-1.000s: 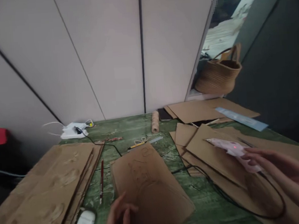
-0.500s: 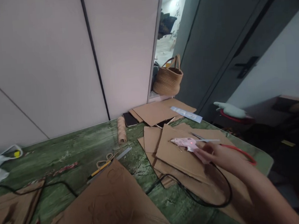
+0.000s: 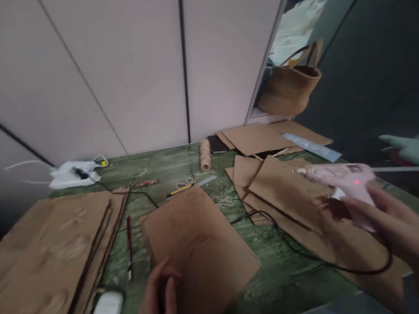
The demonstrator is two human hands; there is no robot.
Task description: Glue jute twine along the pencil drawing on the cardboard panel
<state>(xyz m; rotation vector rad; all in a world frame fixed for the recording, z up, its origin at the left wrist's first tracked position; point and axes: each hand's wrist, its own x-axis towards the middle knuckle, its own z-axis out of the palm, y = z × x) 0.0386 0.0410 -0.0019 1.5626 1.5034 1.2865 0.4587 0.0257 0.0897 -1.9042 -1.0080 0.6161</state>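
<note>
A pink hot glue gun (image 3: pixel 340 175) with a lit red light is in my right hand (image 3: pixel 385 211), its fingers closed round the handle. The nozzle points left, above a stack of cardboard sheets (image 3: pixel 286 185). A black cord (image 3: pixel 298 251) loops from the handle down across the table. At the lower middle, my left hand (image 3: pixel 160 294) is by the left edge of a cardboard piece (image 3: pixel 202 253) with faint raised lines on it. The fingers of that hand are bent and apart; whether they touch the cardboard I cannot tell.
On the green table (image 3: pixel 159 163) are a twine roll (image 3: pixel 204 156), a phone (image 3: pixel 217 144), a yellow cutter (image 3: pixel 181 189), a red-handled brush (image 3: pixel 129 246), a white case (image 3: pixel 107 310) and a white power strip (image 3: pixel 74 173). More cardboard (image 3: pixel 50 244) lies left. A woven basket (image 3: pixel 287 89) stands behind.
The glue gun has been lifted off the cardboard stack in my right hand. My left hand has come into view at the lower middle. The view has turned left.
</note>
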